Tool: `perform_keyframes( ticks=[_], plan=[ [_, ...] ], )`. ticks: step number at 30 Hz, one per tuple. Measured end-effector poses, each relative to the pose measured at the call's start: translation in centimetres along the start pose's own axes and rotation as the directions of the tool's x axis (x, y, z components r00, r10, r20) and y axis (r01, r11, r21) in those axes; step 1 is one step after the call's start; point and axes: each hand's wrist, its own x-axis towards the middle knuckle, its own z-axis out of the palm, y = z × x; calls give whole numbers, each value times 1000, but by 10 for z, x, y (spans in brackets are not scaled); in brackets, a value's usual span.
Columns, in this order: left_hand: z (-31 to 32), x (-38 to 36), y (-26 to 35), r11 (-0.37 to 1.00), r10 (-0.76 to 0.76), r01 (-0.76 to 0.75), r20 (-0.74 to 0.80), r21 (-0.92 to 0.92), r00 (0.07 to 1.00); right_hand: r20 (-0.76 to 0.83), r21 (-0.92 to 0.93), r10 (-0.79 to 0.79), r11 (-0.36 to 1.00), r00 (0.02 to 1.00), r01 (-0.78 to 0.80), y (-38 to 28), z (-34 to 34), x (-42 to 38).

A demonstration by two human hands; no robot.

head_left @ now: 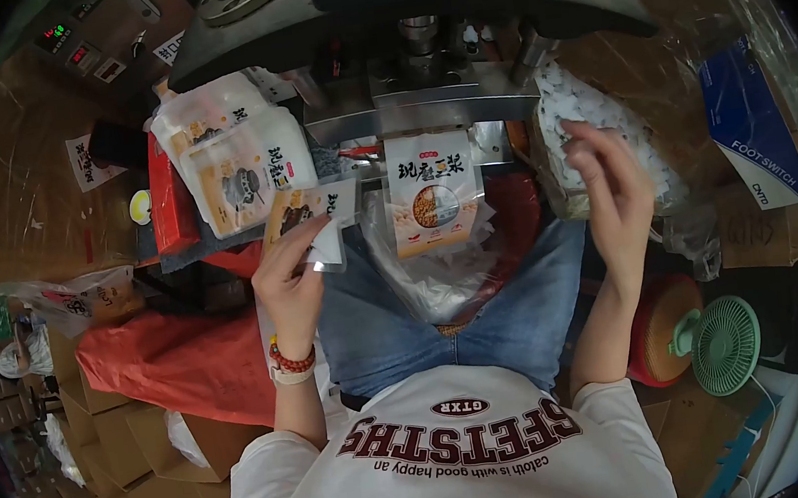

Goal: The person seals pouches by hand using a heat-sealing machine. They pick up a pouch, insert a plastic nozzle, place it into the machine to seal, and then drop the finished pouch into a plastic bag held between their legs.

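Observation:
My left hand (290, 285) is closed on a printed plastic pouch (312, 209), which has a white, brown and orange front. In front of me, under the metal bar of a machine (421, 91), another printed pouch (433, 192) hangs with a bowl of beans pictured on it. My right hand (619, 192) is raised at the side of a bin of small white plastic pieces (587, 98). Its fingers are loosely bent and apart, and I see nothing held in them. A pile of similar pouches (250, 172) lies beyond my left hand.
A clear plastic bag (430, 270) sits between my knees, below the machine. On the right are a blue foot switch box (751, 129) and a green fan (726, 345). A red box (170, 200) borders the pouch pile. Cardboard boxes (133, 447) stand at the left.

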Motion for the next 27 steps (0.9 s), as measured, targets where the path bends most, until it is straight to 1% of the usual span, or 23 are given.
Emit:
perform_keyframes(
  ticks=[1, 2, 3, 4, 6, 7, 8, 9, 10, 12, 14, 15, 16, 17, 18, 19, 20, 21, 23, 24, 25, 26, 27],
  plan=[
    [5, 0, 9, 993, 112, -113, 22, 27, 993, 70, 128, -49, 991, 996, 40, -14, 5, -5],
    [10, 0, 17, 973, 223, -225, 44, 52, 974, 86, 261, -135, 959, 987, 108, -22, 18, -11],
    [14, 1, 24, 956, 280, -284, 60, 78, 958, 112, 404, -68, 914, 991, 17, -28, 35, -22],
    [17, 1, 30, 955, 283, -287, 60, 75, 957, 149, 537, -10, 841, 989, -72, -31, 47, -30],
    [19, 2, 40, 930, 339, -354, 141, 102, 930, 207, 386, -131, 922, 969, 42, -34, 53, -30],
    [18, 3, 44, 930, 338, -354, 145, 102, 930, 193, 316, -327, 913, 925, 257, -29, 59, -26],
    [15, 3, 48, 895, 380, -413, 197, 170, 904, 192, 316, -325, 914, 926, 255, -32, 55, -25],
    [14, 4, 52, 849, 419, -473, 248, 234, 874, 268, 181, -415, 908, 869, 378, -36, 48, -21],
    [12, 5, 54, 847, 424, -477, 243, 234, 872, 354, 50, -488, 862, 798, 505, -39, 42, -17],
    [9, 4, 56, 837, 450, -518, 319, 175, 834, 370, 18, -497, 849, 785, 529, -45, 37, -16],
    [16, 4, 52, 851, 434, -504, 345, 146, 833, 388, -15, -499, 837, 775, 547, -39, 39, -15],
    [26, 1, 42, 939, 317, -345, 366, 10, 875, 386, 4, -490, 848, 782, 529, -28, 46, -15],
    [37, -3, 31, 979, 199, -164, 401, -121, 894, 385, 23, -482, 858, 787, 514, -20, 49, -14],
    [49, -6, 19, 979, 198, -162, 402, -122, 894, 387, 23, -481, 858, 787, 513, -19, 49, -13],
    [62, -7, 6, 971, -43, 151, 483, -187, 875, 274, -4, -389, 914, 880, 405, -17, 47, -10],
    [73, -4, 0, 866, -258, 449, 572, -220, 779, 155, -16, -286, 956, 946, 292, -15, 44, -5],
    [81, 0, -4, 760, -345, 583, 581, -288, 737, 109, -24, -242, 969, 964, 246, -11, 33, 0],
    [85, 9, 0, 756, -351, 589, 583, -286, 733, 41, -88, -144, 985, 989, 147, -4, 24, 3],
    [90, 33, 12, 419, -395, 722, 605, -551, 691, -67, -231, 56, 971, 996, -70, 15, 13, 12],
    [94, 41, 11, 412, -395, 702, 580, -581, 712, -65, -233, 57, 970, 996, -71, 37, 16, 13],
    [96, 45, 8, 410, -397, 704, 581, -581, 711, 40, -444, 92, 894, 995, -65, 66, 23, 8],
    [97, 48, 5, 400, -386, 704, 589, -587, 710, 134, -630, 148, 776, 980, -31, 82, 27, 5],
    [98, 52, 3, 394, -372, 700, 593, -596, 714, 135, -629, 144, 777, 980, -28, 87, 25, 5]
  ],
)
